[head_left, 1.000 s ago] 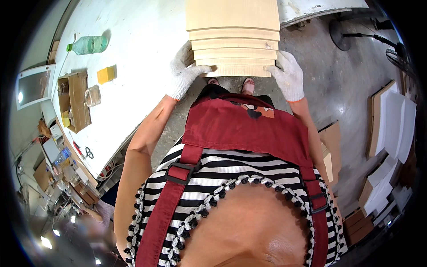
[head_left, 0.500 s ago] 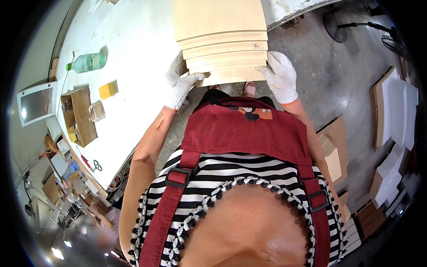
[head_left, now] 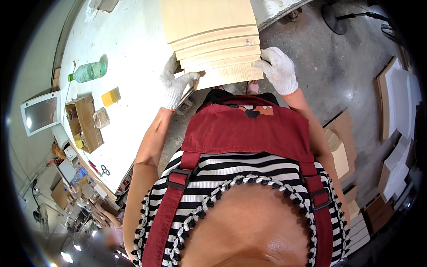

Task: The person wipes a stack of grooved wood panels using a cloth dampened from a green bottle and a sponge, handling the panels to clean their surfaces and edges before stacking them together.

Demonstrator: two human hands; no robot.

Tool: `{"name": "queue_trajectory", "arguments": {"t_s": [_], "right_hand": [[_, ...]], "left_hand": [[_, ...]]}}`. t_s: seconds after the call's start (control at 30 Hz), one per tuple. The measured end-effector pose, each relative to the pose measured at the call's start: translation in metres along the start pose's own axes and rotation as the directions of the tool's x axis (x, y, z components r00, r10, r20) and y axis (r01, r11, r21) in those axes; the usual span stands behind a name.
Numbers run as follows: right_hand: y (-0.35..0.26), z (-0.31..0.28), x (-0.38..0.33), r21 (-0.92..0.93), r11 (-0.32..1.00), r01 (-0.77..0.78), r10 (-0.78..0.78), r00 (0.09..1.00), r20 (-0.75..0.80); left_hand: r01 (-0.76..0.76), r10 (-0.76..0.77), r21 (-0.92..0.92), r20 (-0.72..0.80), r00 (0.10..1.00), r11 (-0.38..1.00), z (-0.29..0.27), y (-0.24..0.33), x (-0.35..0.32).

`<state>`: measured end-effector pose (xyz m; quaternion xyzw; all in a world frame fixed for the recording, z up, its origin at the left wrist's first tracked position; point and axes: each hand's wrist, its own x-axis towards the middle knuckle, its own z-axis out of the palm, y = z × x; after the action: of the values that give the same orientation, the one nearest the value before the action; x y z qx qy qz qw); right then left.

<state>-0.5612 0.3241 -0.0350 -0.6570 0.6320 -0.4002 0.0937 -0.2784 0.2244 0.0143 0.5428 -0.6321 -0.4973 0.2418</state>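
A fanned stack of pale wooden boards [head_left: 209, 18] overhangs the front of the white worktable, its near edges stepped one past another. Around the left side of the nearest board [head_left: 229, 75] is my left hand [head_left: 174, 85] in a white knit glove, thumb at the corner and fingers partly hidden along the edge. My right hand [head_left: 280, 73], gloved the same way, holds the opposite side with its thumb on the board's face. A small pale blemish shows near the right edge of one board higher up.
On the worktable [head_left: 129, 53] lie a green plastic bottle [head_left: 89, 72], a yellow block [head_left: 110, 97], an open cardboard box [head_left: 84, 124] and black-handled scissors [head_left: 105, 169]. A black fan [head_left: 333, 20] stands far right. White-faced panels [head_left: 398, 98] lie on the floor at right.
The stack and table edge have shifted slightly left in view, and the tabletop items slightly right and down. Both hands keep their places at the boards' sides, the right slightly farther out.
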Motion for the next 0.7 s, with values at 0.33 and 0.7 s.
{"name": "queue_trajectory", "arguments": {"t_s": [0.33,0.7], "right_hand": [[-0.002,-0.003,0.013,0.084,0.956,-0.28,0.262,0.948,0.181],[0.024,0.001,0.025,0.218,0.976,0.016,-0.031,0.998,0.063]], "left_hand": [[-0.016,0.023,-0.11,0.064,0.998,0.994,-0.007,-0.009,0.01],[0.044,-0.037,-0.135,0.056,0.998,0.99,-0.01,-0.004,0.013]]}}
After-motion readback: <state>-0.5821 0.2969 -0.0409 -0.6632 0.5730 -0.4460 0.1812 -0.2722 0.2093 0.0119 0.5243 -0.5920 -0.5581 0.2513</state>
